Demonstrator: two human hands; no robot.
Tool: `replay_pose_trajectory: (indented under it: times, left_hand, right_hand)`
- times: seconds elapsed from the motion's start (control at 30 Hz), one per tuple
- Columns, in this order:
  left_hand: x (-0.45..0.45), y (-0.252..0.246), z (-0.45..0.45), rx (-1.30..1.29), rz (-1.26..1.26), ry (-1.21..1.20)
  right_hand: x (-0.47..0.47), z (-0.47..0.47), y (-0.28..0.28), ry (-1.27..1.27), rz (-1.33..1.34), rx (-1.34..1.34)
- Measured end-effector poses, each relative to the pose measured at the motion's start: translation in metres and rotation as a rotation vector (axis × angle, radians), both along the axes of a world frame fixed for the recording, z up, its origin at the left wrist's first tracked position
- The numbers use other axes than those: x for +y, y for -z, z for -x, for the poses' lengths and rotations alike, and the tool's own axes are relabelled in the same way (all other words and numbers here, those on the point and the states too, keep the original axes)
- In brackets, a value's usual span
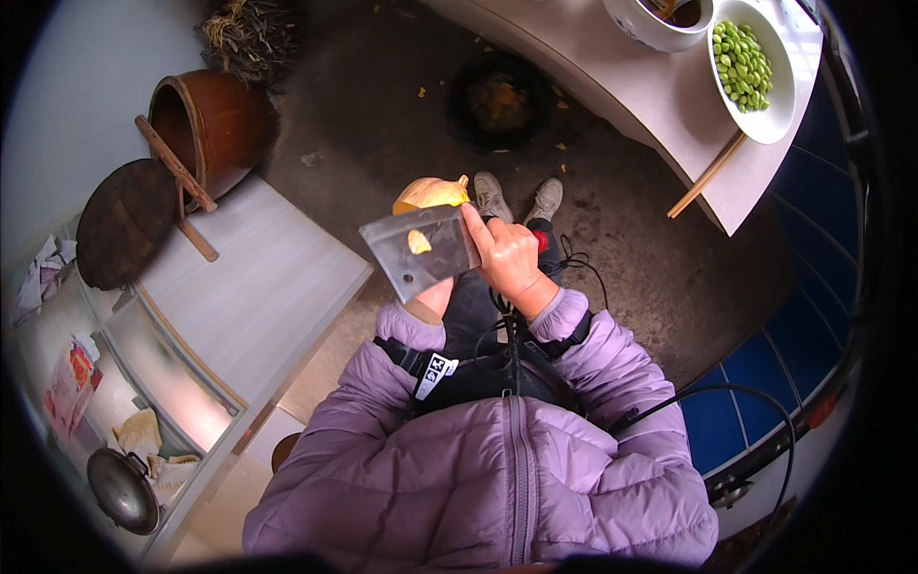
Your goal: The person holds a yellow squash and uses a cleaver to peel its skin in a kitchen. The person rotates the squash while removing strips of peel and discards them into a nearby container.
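My right hand (508, 258) grips a kitchen cleaver, its index finger stretched along the top corner of the broad steel blade (437, 265). A small yellow scrap (418, 242) sticks to the blade's face. Just beyond the blade is a cut piece of pumpkin (430, 192) with its stem at the right and yellow flesh showing near my fingertip. My left hand (434, 295) comes up beneath the cleaver and supports the pumpkin from below. The blade hides its fingers, so only the wrist side shows.
A dark basin (498, 104) with peelings stands on the floor beyond my shoes. At right, a table (631, 86) bears a bowl of green beans (782, 118), chopsticks (706, 176) and a white pot (667, 32). A wooden barrel (233, 133) and round lid (122, 226) are at left. A cable (739, 389) hangs at my right.
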State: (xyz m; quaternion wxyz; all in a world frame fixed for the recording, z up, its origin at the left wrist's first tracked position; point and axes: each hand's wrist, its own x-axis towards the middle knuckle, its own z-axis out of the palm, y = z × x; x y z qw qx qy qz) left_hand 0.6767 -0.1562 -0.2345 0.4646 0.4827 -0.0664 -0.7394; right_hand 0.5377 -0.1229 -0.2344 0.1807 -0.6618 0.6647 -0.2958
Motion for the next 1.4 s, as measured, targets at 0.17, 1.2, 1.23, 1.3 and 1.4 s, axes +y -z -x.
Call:
replay_pose_trajectory:
  times: [0.17,1.2,1.23,1.3,1.4]
  left_hand:
    - [-0.021,0.031,0.0,-0.084,-0.14,-0.061]
    - [0.014,0.011,-0.008,0.048,-0.072,0.053]
    - [0.016,0.01,-0.007,-0.026,-0.149,0.028]
    - [0.019,0.008,-0.005,0.015,-0.085,0.046]
    - [0.024,0.006,-0.002,0.005,-0.11,0.01]
  right_hand:
    - [-0.004,0.003,0.025,0.081,-0.095,-0.024]
    - [0.001,0.018,-0.017,-0.132,0.001,-0.009]
    - [0.002,0.016,-0.015,-0.131,0.007,-0.003]
    - [0.005,0.015,-0.012,-0.127,0.011,0.012]
    - [0.007,0.016,-0.006,-0.123,0.02,0.041]
